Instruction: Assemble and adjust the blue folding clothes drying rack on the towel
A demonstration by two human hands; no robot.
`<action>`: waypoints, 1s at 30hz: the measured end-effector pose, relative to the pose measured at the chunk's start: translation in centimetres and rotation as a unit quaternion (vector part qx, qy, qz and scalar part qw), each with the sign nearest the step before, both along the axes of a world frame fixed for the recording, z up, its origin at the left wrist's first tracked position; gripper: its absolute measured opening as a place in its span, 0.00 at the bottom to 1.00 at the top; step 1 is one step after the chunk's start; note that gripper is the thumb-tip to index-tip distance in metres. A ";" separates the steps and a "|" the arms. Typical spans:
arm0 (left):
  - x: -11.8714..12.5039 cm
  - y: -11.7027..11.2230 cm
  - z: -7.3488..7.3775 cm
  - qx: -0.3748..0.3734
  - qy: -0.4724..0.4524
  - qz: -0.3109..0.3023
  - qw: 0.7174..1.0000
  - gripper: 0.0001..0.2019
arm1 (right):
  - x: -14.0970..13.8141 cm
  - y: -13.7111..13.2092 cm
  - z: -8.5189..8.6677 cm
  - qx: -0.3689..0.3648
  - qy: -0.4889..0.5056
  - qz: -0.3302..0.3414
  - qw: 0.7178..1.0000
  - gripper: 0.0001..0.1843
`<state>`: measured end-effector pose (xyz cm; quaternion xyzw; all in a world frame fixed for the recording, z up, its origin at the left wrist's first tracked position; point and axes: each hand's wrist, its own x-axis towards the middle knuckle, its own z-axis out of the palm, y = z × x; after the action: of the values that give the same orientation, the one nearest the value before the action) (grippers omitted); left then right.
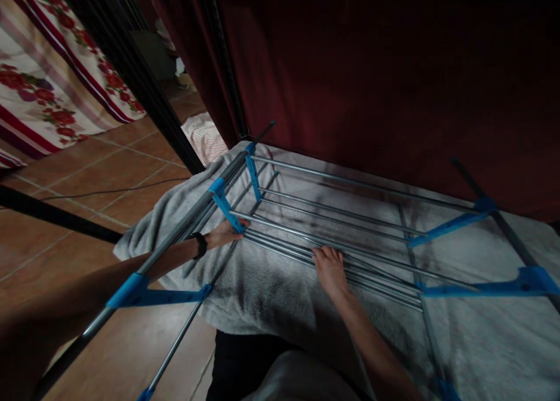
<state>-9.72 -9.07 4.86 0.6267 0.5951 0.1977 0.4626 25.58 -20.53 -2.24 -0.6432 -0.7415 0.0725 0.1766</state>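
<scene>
Head view: metal rack (284,228) resting on a grey blanket (280,296).
Left hand (222,234): at a blue bracket (224,206) — grip hidden, cannot tell.
Right hand (330,268): fingers bent over thin rods (280,246) — whether clamped, cannot tell.

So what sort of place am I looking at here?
Probably a room in someone's home, perhaps a bedroom, though no whole bed shows. The clues are the soft grey fleece blanket, the striped cream-and-red fabric hanging with printed roses, and the brown-orange tiled floor.
</scene>
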 end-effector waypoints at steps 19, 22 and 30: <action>-1.0 1.2 -0.9 -0.066 -0.027 -0.047 0.996 0.19 | 0.5 -0.3 -0.6 0.016 0.039 0.026 0.999 0.18; -1.1 1.3 -1.2 -0.070 -0.029 -0.052 0.996 0.21 | 0.5 -0.3 -0.7 0.014 0.033 0.035 0.999 0.18; -1.3 1.3 -2.0 -0.059 -0.027 -0.059 0.996 0.19 | 0.3 -0.3 -0.8 0.015 0.004 0.038 0.999 0.19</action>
<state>-11.03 -7.77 2.87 0.6271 0.5551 0.1514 0.5251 25.91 -20.80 -3.01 -0.6119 -0.7654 0.0707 0.1864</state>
